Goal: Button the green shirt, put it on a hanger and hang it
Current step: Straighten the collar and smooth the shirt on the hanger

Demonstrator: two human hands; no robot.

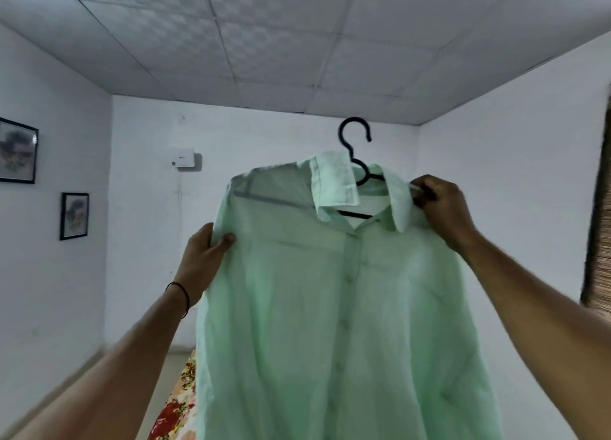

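Observation:
The pale green shirt (330, 307) is held up in front of me, its front placket buttoned down the middle. A black hanger (354, 132) sits inside it, the hook sticking up above the collar and one arm showing through the thin cloth at the left shoulder. My left hand (203, 257) grips the shirt's left shoulder edge, thumb on the front. My right hand (441, 205) pinches the right shoulder by the collar, where the hanger's other arm is hidden. The hook hangs on nothing.
White walls surround me, with two framed pictures (74, 215) on the left wall and a small white box (183, 158) on the far wall. A floral bedcover (175, 403) lies below left. A woven blind (598, 208) is at the right edge.

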